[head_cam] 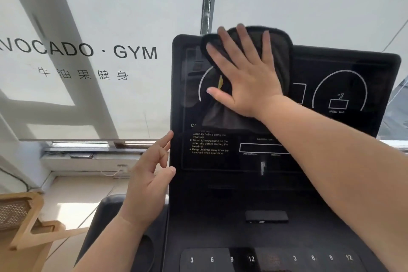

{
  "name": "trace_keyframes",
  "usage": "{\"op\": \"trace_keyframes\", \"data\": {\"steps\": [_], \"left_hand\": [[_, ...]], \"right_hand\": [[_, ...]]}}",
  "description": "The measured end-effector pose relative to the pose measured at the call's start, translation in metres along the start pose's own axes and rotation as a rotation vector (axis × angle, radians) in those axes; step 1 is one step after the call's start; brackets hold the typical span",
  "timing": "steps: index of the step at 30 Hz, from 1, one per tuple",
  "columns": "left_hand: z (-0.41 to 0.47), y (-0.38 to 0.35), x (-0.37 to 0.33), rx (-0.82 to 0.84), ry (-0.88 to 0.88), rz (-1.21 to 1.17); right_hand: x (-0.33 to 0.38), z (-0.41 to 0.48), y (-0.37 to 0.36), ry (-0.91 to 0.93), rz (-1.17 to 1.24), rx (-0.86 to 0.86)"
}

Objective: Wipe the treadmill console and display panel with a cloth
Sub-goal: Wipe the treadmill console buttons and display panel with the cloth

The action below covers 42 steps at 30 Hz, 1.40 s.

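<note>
Head camera shows the right hand [245, 77] spread flat, pressing the cloth [280, 51] against the upper left of the display panel [342, 68]; even, overlapping passes down toward the console [220, 227] would serve best. Its forearm reaches up from lower right, while the left hand [148, 174], fingers loosely bent, hovers empty at the panel's left edge.

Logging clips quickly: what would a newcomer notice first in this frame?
The right hand presses a dark cloth flat against the upper left of the black display panel. The left hand sits at the panel's left edge, and gym lettering fills the window blind at left.
</note>
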State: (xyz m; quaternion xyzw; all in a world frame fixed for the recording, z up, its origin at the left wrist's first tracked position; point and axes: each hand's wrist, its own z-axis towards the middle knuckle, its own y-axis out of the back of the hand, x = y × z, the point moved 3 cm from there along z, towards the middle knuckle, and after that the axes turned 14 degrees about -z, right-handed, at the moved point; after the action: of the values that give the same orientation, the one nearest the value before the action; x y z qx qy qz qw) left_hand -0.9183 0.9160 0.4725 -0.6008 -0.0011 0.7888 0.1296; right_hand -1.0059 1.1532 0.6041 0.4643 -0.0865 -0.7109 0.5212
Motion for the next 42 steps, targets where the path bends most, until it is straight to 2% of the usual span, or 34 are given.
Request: {"op": "trace_keyframes", "data": {"steps": [3,5,9,13,17,19,24,28,30,35,39,42], "left_hand": [[-0.003,0.002,0.004,-0.017,-0.033,0.034],[-0.003,0.002,0.008,-0.046,-0.042,-0.01],[-0.009,0.008,0.018,-0.205,-0.045,-0.02],[-0.021,0.016,0.026,-0.385,-0.033,0.04],[-0.025,0.006,0.026,-0.297,0.034,-0.03],[-0.024,0.002,0.026,-0.246,0.08,-0.096],[-0.024,0.012,0.028,-0.224,0.134,-0.15],[-0.025,0.017,0.031,-0.176,0.178,-0.196],[-0.024,0.023,0.036,-0.171,0.194,-0.241],[-0.021,0.03,0.04,-0.241,0.244,-0.393],[-0.022,0.027,0.04,-0.25,0.261,-0.367],[-0.022,0.026,0.043,-0.252,0.273,-0.324]], "right_hand": [[0.012,0.027,0.011,-0.121,0.034,0.041],[0.036,0.025,0.013,-0.122,0.033,0.042],[0.092,-0.017,0.008,0.113,0.055,-0.011],[0.119,-0.075,-0.012,0.252,0.052,-0.001],[0.113,-0.11,-0.024,0.406,0.004,-0.028],[0.093,-0.104,-0.024,0.345,-0.015,-0.036],[0.031,-0.044,-0.01,-0.075,-0.023,0.059],[0.046,-0.012,0.003,-0.294,0.075,0.089],[0.069,-0.013,0.005,-0.231,0.086,0.07],[0.105,-0.04,0.0,0.069,0.07,0.0],[0.124,-0.097,-0.017,0.267,0.047,0.009],[0.127,-0.138,-0.026,0.343,0.064,0.02]]}}
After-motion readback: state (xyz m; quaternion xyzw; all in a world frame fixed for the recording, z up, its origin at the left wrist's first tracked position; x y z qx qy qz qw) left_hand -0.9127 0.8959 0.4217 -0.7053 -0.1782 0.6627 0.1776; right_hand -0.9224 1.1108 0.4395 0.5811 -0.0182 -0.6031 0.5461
